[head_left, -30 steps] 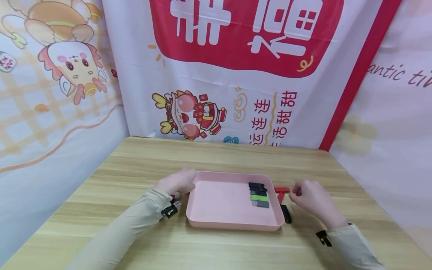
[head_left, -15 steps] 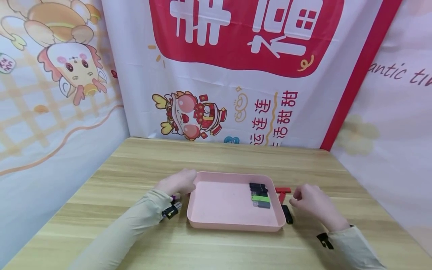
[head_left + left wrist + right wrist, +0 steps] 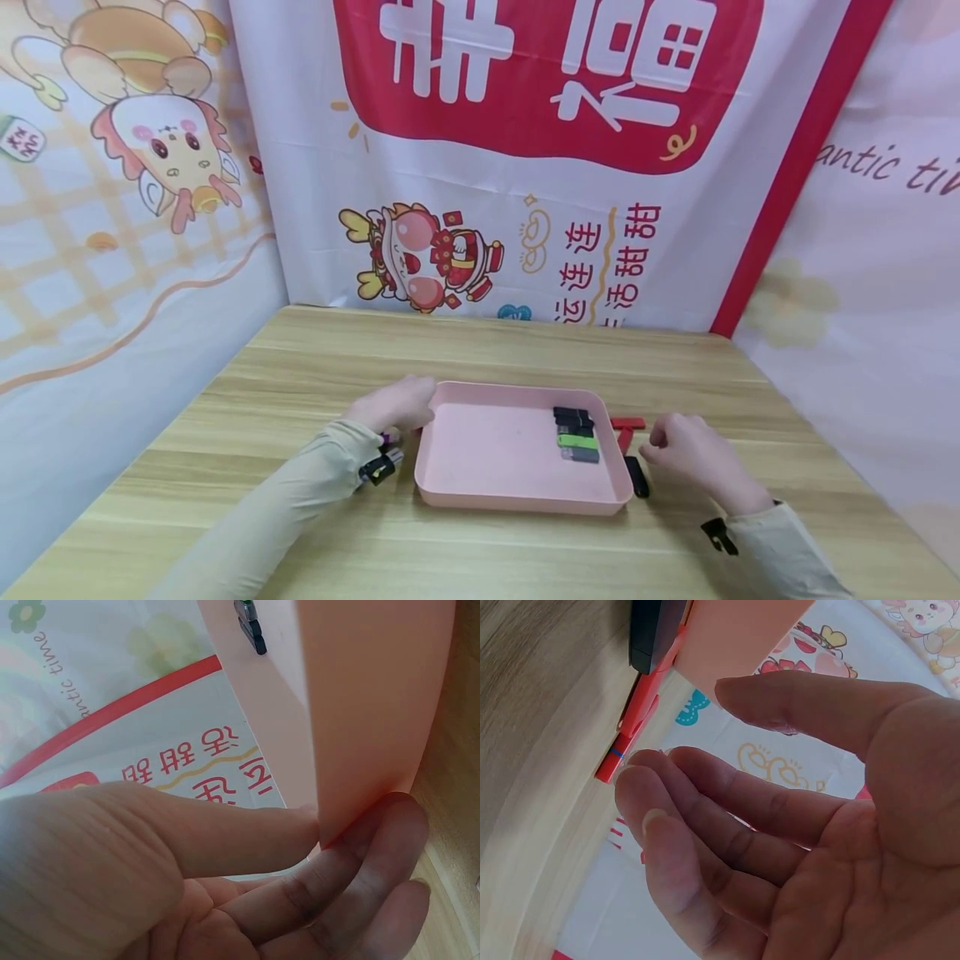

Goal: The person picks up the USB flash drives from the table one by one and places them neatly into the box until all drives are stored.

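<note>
My left hand point(image 3: 396, 403) pinches the far left corner of a shallow pink tray point(image 3: 517, 502), thumb inside the rim and fingers outside in the left wrist view. Along the tray's right side lies a row of small flat sticks, black, green and grey, that look like USB sticks point(image 3: 576, 442). My right hand point(image 3: 693, 454) hovers to the right of the tray with loosely bent fingers and holds nothing. Between it and the tray lie red sticks point(image 3: 627, 423) and a black stick point(image 3: 637, 477), also seen in the right wrist view as a black stick point(image 3: 651, 637).
Beside my left wrist, partly hidden by it, small purple and silvery items point(image 3: 392, 454) lie on the wooden table point(image 3: 420, 550). A printed white and red cloth point(image 3: 480, 183) hangs at the table's back edge, with more patterned cloth on both sides.
The right hand has dropped slightly nearer since one second ago, away from the red sticks. The left hand keeps its hold on the tray, which has hardly moved.
</note>
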Demonstrator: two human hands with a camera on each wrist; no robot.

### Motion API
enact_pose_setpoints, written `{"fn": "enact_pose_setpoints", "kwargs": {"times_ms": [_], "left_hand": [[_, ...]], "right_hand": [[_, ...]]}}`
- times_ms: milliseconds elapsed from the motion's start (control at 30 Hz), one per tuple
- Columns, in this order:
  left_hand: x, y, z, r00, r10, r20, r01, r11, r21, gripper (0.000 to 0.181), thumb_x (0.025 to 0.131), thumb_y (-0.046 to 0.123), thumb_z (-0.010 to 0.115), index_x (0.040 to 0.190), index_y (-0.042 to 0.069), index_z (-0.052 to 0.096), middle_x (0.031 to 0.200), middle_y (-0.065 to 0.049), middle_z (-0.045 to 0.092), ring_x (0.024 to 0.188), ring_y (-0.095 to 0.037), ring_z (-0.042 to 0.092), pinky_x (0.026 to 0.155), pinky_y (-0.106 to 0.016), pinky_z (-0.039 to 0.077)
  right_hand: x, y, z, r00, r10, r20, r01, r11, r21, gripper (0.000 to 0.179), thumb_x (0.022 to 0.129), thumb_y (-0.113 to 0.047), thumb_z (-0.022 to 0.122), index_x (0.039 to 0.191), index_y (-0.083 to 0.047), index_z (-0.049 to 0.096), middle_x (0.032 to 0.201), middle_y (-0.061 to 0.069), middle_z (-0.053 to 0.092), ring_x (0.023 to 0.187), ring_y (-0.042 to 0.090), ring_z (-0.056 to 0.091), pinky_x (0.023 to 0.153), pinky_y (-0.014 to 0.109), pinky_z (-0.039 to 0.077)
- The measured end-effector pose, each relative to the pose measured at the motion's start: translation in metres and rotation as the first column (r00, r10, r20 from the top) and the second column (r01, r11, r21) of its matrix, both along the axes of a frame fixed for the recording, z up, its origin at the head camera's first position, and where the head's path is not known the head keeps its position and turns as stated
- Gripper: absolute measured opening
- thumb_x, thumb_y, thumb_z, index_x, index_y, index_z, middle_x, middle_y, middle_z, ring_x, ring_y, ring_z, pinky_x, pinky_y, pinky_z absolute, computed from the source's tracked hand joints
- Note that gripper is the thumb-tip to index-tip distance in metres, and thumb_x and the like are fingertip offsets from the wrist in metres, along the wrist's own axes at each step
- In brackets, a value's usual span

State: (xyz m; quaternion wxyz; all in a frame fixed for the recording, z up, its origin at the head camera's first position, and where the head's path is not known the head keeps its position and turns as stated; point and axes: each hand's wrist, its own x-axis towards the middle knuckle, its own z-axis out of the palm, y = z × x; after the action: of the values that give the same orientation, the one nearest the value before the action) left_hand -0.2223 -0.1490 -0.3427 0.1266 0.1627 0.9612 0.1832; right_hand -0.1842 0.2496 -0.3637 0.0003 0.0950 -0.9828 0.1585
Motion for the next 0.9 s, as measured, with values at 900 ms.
{"fn": "enact_pose_setpoints", "kwargs": {"times_ms": [900], "left_hand": [[-0.0042, -0.0008, -0.0024, 1.000, -0.004, 0.009, 0.004, 1.000, -0.017, 0.010, 0.087, -0.005, 0.054, 0.080, 0.002, 0.056, 0.064, -0.007, 0.059, 0.049, -0.014, 0.051, 0.042, -0.024, 0.038]], "right_hand": [[0.0043, -0.0059, -0.0095, 0.999, -0.012, 0.051, 0.011, 1.000, 0.005, 0.020, 0.085, -0.023, 0.072, 0.071, -0.012, 0.063, 0.060, -0.001, 0.052, 0.056, 0.016, 0.048, 0.050, 0.032, 0.037]]}}
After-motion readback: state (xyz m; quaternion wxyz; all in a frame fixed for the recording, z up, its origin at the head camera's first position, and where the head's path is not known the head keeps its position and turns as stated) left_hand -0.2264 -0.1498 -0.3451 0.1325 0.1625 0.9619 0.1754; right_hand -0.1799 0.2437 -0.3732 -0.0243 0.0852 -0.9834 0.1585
